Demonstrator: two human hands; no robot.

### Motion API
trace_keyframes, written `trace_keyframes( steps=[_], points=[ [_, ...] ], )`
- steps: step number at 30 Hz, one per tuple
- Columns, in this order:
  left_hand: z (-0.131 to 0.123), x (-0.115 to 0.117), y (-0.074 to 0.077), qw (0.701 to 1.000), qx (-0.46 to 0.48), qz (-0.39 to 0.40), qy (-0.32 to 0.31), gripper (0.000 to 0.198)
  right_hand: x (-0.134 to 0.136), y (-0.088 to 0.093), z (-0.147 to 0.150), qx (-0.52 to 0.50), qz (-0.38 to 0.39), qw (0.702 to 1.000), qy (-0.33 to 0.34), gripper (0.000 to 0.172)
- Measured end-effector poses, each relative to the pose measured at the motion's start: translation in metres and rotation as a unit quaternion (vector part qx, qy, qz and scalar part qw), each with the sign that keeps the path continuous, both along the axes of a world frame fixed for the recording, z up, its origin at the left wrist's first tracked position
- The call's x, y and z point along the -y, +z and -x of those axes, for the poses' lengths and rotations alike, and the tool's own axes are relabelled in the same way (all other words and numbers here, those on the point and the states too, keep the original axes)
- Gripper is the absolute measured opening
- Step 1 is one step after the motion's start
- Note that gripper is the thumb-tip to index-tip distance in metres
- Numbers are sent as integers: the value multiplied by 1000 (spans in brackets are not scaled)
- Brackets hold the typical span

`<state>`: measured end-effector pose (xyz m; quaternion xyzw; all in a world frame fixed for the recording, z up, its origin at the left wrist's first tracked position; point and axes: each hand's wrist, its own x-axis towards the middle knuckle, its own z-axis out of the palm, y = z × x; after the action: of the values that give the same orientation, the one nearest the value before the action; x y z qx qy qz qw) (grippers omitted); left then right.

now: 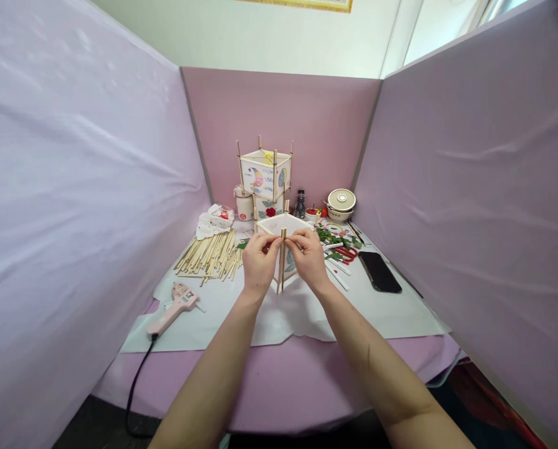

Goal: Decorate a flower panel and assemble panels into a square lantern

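Note:
A square paper lantern (285,221) with a wooden stick frame stands upright on the table in front of me, one corner facing me. At that corner two thin upright wooden sticks (283,265) run close together. My left hand (260,259) pinches the sticks near their upper part from the left side. From the right, my right hand (308,257) closes thumb and fingers on the same spot. Both hands' fingertips nearly meet there and hide part of the lantern's top edge and sides. A drawing shows on its right panel.
Loose wooden sticks (213,252) and a pink glue gun (178,308) lie at left. A taller decorated lantern (260,178) stands behind. To the right are green leaves (328,237), red scissors (346,254), a black phone (380,272) and a lidded bowl (341,202). Partitions enclose the table.

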<state>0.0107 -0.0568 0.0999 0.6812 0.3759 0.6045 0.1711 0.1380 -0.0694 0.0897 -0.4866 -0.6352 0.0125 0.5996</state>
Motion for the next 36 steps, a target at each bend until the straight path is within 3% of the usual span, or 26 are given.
trace_keyframes(
  steps=[4,8,13,16,19,22,25,29,36],
  points=[
    [5,2,-1,1000,-28,-9,6,14,2,-1,-4,-28,-9,999,22,16],
    [3,1,4,1000,-6,-29,-2,14,2,5,-3,-64,28,996,62,17],
    [0,0,-2,1000,-18,-14,-15,13,5,4,0,-41,10,998,38,14],
    [9,2,-17,1000,-3,3,0,18,9,-3,-12,-55,-16,998,12,18],
    [25,4,-47,997,-24,64,38,18,8,-24,-41,-116,-7,993,-23,26],
    [38,6,-81,972,-161,171,9,9,-2,-56,-73,-150,86,984,-31,27],
    [39,6,-105,951,-222,213,-30,10,-14,-86,-90,-104,213,971,-7,27],
    [30,1,-112,939,-265,217,-38,17,-22,-106,-87,-58,269,961,27,26],
    [27,-9,-117,945,-245,218,-19,16,-17,-106,-80,-9,283,959,-13,16]
  ],
)
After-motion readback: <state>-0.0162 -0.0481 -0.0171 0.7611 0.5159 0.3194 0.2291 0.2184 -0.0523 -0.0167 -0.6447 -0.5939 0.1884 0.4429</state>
